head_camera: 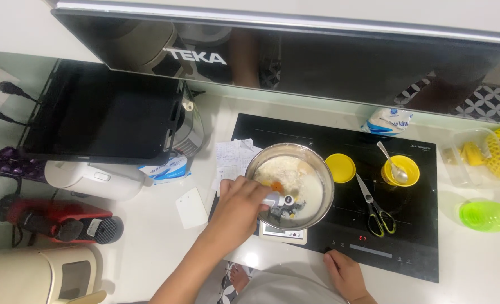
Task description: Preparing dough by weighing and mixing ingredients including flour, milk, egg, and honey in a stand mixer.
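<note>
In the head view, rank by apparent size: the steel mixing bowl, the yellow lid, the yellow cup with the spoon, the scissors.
1. Steel mixing bowl, largest.
2. Scissors, longest after it.
3. Yellow cup and yellow lid: too alike to rank.

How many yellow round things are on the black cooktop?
2. A flat yellow lid lies right of the metal bowl; a yellow cup with a spoon stands further right, above the scissors.

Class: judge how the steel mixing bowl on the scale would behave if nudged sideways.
The steel bowl is rounded and overhangs the small scale, so it may rock or slide off. Flour and liquid probably make it fairly heavy and liable to slosh. The left hand at its rim may steady it.
</note>
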